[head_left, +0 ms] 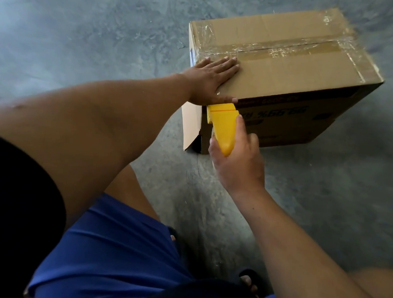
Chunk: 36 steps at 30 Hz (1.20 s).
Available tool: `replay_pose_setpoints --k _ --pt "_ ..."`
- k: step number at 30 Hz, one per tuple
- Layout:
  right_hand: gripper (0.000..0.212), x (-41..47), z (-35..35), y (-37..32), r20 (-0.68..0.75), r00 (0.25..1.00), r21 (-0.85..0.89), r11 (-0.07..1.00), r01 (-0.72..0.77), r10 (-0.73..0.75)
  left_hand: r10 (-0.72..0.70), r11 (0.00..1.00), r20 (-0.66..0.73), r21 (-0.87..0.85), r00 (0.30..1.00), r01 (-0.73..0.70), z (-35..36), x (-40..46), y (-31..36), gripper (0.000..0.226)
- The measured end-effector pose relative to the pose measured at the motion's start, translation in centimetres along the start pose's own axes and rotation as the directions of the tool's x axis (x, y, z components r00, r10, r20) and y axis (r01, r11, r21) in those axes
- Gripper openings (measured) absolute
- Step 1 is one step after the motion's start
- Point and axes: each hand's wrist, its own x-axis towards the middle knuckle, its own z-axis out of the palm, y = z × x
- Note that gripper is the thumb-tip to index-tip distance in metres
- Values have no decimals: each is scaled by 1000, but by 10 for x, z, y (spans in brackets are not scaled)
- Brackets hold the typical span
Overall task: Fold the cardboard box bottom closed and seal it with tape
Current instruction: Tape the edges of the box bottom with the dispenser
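While we bend over the concrete floor, our left arm reaches forward and to the right, nearly straight, and the left hand lies palm down on the near left corner of the cardboard box, fingers spread flat and together-ish, thumb hooked over the top edge; it grips nothing, just presses. Below us: blue shorts, a toe in a dark sandal. The box stands on the floor upside down, printing on its near side inverted, closed flaps up, clear tape wrinkled along the centre seam and across both ends. A loose flap hangs open at the box's lower left corner. Our right hand comes up from below right, wrist bent, fingers wrapped tight round a yellow tape dispenser, whose head touches the near side just under the left thumb. The tape roll itself is hidden by the hand.
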Motion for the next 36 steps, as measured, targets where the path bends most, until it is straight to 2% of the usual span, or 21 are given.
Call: replay_pose_setpoints --k 10,17,21,26,33,36 --pt "77 2 -2 -8 -6 1000 -29 999 -25 25 -63 998 5 -13 998 63 -1 0 3 111" --pt "79 -10 0 -1 -47 998 -63 997 36 -39 -61 998 -20 -21 998 60 2 0 2 98" --pt "79 -21 0 8 -51 998 -70 997 45 -48 -51 998 -21 -27 998 50 1 1 -3 98" --pt "76 -5 2 9 -30 999 -59 998 16 -17 -58 998 -22 -28 998 57 2 0 0 100" --pt "63 25 3 6 5 995 61 993 -102 101 -57 998 -19 -1 998 57 3 -2 4 117" --pt "63 12 16 22 72 986 -7 988 -153 153 -58 998 -27 -1 998 58 6 -2 5 117"
